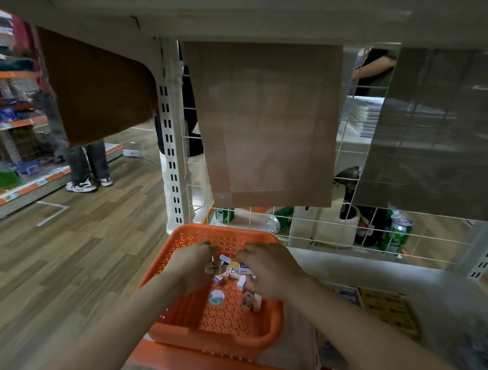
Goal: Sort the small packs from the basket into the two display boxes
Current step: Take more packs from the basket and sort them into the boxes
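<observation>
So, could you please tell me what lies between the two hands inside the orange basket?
In the head view, a cluster of small packs lies on the basket floor between the left hand and right hand.

This is a shop. At nine o'clock, orange-edged shelves (13,122) hold stacked packaged goods. A white slotted upright (171,139) and wire grid panel (335,228) form a retail rack at twelve o'clock, green drink cans (396,234) stand behind it, and another person's legs (89,168) wait in the wood-floored aisle (67,259).
</observation>
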